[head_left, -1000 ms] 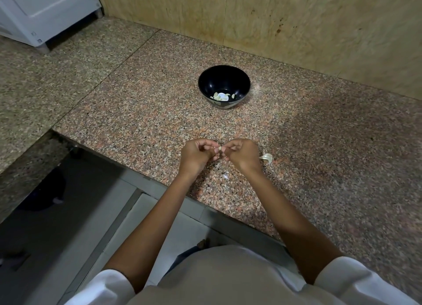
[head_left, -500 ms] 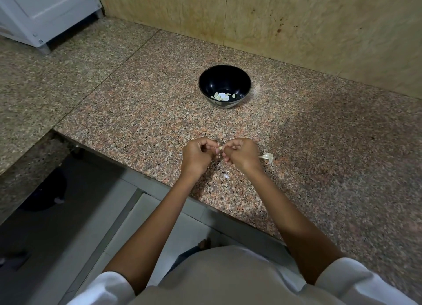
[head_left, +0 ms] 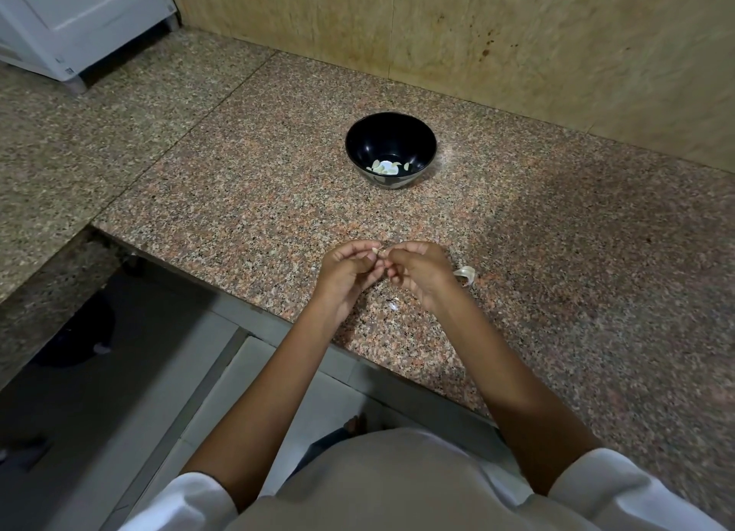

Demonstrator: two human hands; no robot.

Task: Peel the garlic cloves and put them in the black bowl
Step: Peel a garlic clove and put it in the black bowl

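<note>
The speckled granite table (head_left: 557, 252) carries the black bowl (head_left: 391, 135), and a few peeled cloves (head_left: 386, 167) are seen lying at its bottom. On the near side of the bowl and well apart from it, the left hand (head_left: 348, 270) and the right hand (head_left: 419, 274) are brought together just above the surface. One garlic clove (head_left: 376, 250) is pinched between them: the fingers (head_left: 360, 247) of both hands are curled in and clamped on it, tip against tip.

A peeling step is judged to be in hand. It is best done with the clove held fast by the left hand while the skin is lifted at one end with a nail and drawn off in strips. The flesh should not be squeezed so hard that it shoots away. The bowl is to be reached for only once no skin is left.

Nearer than the bowl and to its right, a pale curved piece (head_left: 466, 273) is left lying; whether it is husk or clove cannot be told. Farther from the bowl still, a tiny scrap (head_left: 393, 306) is seen.
</note>
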